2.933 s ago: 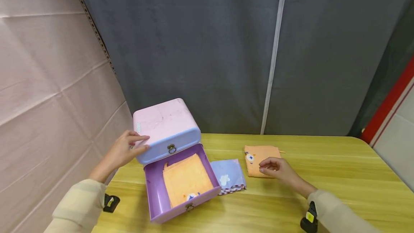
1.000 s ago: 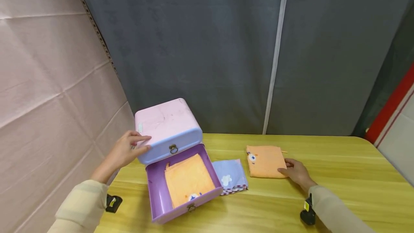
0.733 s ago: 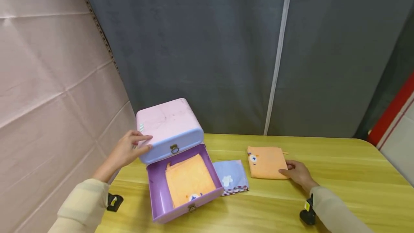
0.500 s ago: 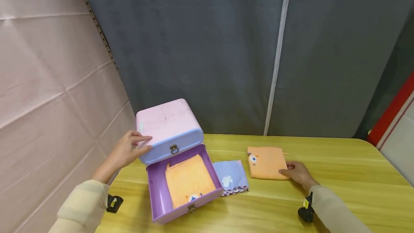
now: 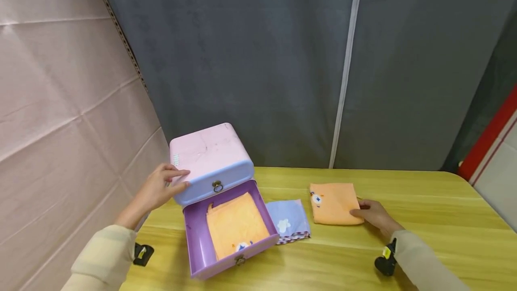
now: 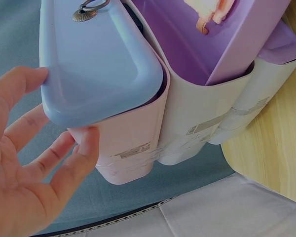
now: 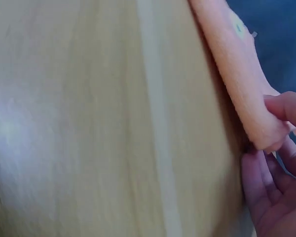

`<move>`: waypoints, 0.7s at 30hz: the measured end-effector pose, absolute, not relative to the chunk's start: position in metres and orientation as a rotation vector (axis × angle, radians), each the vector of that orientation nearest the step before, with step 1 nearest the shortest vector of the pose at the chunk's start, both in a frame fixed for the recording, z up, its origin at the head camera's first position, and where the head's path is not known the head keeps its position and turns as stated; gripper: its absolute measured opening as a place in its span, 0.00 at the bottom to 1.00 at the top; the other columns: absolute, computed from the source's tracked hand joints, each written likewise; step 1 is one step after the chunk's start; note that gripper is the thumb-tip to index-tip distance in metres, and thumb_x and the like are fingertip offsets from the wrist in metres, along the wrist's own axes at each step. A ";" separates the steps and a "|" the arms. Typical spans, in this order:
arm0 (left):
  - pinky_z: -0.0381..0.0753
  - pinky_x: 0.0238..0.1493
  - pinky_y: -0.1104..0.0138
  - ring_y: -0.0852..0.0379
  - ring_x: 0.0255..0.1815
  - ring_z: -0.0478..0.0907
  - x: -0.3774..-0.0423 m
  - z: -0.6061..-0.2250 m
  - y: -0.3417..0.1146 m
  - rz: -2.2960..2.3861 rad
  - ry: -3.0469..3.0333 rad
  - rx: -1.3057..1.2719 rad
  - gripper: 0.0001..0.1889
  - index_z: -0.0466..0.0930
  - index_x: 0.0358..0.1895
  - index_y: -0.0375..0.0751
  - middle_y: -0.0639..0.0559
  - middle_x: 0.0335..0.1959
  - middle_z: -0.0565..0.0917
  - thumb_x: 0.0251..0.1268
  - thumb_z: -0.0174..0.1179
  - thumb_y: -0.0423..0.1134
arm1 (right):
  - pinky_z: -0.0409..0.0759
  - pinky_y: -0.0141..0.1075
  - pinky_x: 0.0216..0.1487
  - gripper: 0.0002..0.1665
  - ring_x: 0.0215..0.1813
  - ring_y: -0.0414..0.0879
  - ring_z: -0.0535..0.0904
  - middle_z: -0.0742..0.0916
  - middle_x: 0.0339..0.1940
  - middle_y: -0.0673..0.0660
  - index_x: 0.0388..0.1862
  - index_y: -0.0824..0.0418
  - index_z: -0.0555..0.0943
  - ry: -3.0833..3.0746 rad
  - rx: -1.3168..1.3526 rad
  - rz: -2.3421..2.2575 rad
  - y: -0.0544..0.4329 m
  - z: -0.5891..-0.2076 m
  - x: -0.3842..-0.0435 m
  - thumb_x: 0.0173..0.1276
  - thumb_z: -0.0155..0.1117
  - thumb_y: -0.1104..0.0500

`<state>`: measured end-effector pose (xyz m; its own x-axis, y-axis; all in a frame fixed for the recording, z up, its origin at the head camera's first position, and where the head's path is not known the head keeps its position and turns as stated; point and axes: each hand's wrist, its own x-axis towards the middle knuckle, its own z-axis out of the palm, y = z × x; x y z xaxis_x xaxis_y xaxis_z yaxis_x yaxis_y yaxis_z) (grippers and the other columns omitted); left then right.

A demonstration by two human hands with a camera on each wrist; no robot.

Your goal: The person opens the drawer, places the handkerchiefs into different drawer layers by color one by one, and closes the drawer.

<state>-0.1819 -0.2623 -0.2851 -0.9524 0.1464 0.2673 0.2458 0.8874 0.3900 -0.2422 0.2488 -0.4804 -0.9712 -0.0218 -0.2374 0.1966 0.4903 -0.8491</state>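
Observation:
In the head view, my left hand (image 5: 155, 190) rests against the left front corner of a pink-topped drawer box (image 5: 210, 147) with a blue drawer front (image 5: 230, 178). The left wrist view shows the fingers of the left hand (image 6: 34, 168) loosely spread, touching the edge and side. Below, a purple drawer (image 5: 195, 241) is pulled out and bears a folded orange towel (image 5: 236, 223). To the right, my right hand (image 5: 375, 214) pinches the right edge of another folded orange towel (image 5: 335, 203). In the right wrist view that towel's edge (image 7: 256, 118) sits between thumb and fingers, slightly raised.
A folded blue cloth (image 5: 287, 219) with a white flower and checked hem lies between the drawer and the right towel. All stand on a yellow wood-grain table (image 5: 323, 264). A grey curtain (image 5: 258, 66) hangs behind, and a pale pink sheet (image 5: 72, 116) on the left.
My right hand has moved from above the right towel to its right edge and now grips it. The edge has shifted slightly right. My left hand stays on the box.

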 end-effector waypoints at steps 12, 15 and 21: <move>0.69 0.28 0.64 0.44 0.39 0.69 -0.183 -0.284 -0.262 -0.625 -2.829 -0.292 0.20 0.78 0.48 0.35 0.37 0.45 0.69 0.53 0.61 0.44 | 0.72 0.39 0.39 0.37 0.40 0.47 0.74 0.78 0.44 0.64 0.55 0.77 0.64 2.432 0.150 -1.520 0.259 -0.474 -0.242 0.58 0.61 0.51; 0.69 0.28 0.64 0.44 0.38 0.69 -0.183 -0.285 -0.262 -0.627 -2.824 -0.291 0.20 0.78 0.48 0.34 0.37 0.44 0.69 0.53 0.61 0.43 | 0.73 0.41 0.41 0.39 0.42 0.49 0.75 0.77 0.47 0.68 0.58 0.77 0.60 2.412 0.141 -1.535 0.258 -0.473 -0.241 0.58 0.61 0.51; 0.68 0.28 0.64 0.45 0.37 0.68 -0.183 -0.287 -0.263 -0.624 -2.810 -0.300 0.19 0.78 0.47 0.34 0.37 0.43 0.69 0.53 0.62 0.41 | 0.73 0.41 0.42 0.43 0.43 0.48 0.75 0.74 0.51 0.71 0.62 0.78 0.54 2.371 0.124 -1.554 0.257 -0.473 -0.241 0.60 0.59 0.51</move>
<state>-0.1828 -0.2631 -0.2867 -0.9484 0.1454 0.2816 0.2509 0.8874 0.3868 -0.2406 0.2571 -0.4729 -0.9503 -0.0926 -0.2972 0.2356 0.4099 -0.8812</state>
